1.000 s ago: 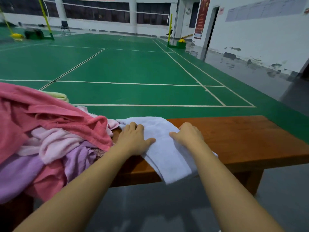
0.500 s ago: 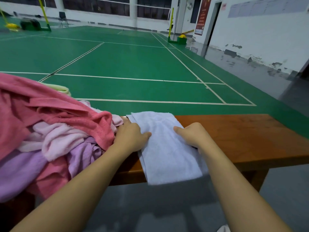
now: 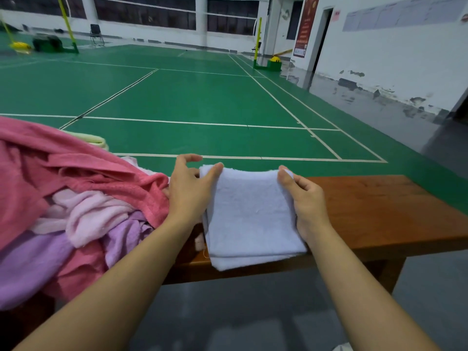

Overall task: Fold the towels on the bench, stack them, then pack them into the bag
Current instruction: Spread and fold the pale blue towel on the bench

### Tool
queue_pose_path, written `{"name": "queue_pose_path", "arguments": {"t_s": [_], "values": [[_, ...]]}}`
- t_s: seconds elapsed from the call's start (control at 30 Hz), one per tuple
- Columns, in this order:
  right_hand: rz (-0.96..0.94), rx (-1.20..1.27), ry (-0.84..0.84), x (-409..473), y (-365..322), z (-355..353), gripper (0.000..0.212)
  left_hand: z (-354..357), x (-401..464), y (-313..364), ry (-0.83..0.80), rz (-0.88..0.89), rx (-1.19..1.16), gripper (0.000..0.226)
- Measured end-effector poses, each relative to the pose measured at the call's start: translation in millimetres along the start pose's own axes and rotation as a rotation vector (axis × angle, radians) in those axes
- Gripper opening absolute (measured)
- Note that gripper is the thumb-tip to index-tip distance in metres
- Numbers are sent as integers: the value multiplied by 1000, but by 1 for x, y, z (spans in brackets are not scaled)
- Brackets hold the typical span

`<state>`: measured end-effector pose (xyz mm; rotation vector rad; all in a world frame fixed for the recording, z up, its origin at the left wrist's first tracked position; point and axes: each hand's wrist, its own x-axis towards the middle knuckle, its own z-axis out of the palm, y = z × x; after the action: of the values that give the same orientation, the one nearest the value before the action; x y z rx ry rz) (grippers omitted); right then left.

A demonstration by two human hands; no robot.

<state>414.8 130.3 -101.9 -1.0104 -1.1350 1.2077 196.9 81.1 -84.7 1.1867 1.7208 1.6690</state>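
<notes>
Hands, two: left hand (image 3: 188, 190), right hand (image 3: 305, 196), pinching one white towel's (image 3: 249, 216) far corners; one bench (image 3: 379, 211)

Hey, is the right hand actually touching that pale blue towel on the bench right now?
Touching. The head view shows the right hand pinching the far right corner of the pale blue towel, thumb on top, with the hand's edge lying along the towel's right side.

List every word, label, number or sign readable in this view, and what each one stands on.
Nothing can be read as text.
Red vertical banner beside the doorway: print and a white patch at its foot, too small and blurred to read.
Small red sign right of the doorway: blurred.
Pale charts on the white wall: too faint to read.
White towel, towel pile and bench: no label shows.
</notes>
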Motion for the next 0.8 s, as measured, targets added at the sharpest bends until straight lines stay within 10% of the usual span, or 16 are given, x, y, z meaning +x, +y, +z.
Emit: {"name": "queue_pose_path", "arguments": {"t_s": [0.3,0.8], "values": [[-195,-75,-75,-4,-4,0,32,-16,5,22,-381,-43,-6,80],[-411,-15,144,-21,-37,11,9,-22,2,36,-56,349,-296,36]]}}
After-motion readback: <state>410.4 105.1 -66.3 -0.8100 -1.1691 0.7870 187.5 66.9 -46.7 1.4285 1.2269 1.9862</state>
